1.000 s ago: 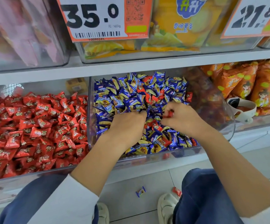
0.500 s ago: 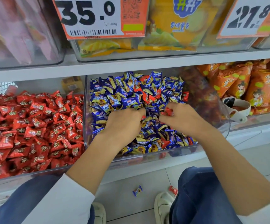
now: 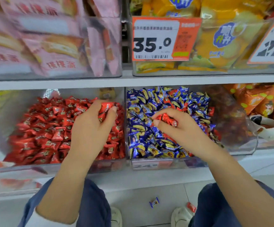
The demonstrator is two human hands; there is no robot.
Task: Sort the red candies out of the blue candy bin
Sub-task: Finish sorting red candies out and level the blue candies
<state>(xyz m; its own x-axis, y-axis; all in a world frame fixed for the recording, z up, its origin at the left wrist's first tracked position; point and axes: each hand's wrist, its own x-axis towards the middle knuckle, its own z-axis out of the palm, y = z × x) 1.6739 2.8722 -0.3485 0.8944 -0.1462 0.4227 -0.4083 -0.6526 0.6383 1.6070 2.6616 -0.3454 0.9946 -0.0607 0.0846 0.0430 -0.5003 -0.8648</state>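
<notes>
Over the red candy bin at left: left hand, fingers curled round a fistful of red candies. Over the blue candy bin just right of it: right hand, pinching a few more red candies above the blue heap. Further red wrappers scattered among the blue, far side. On the floor nearby: one blue candy, one red.

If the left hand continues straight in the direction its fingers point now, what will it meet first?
The left hand, gripping red candies, points up and right over the red candy bin. It would probably first meet the clear wall beside the blue candy bin, though depth is unclear.
</notes>
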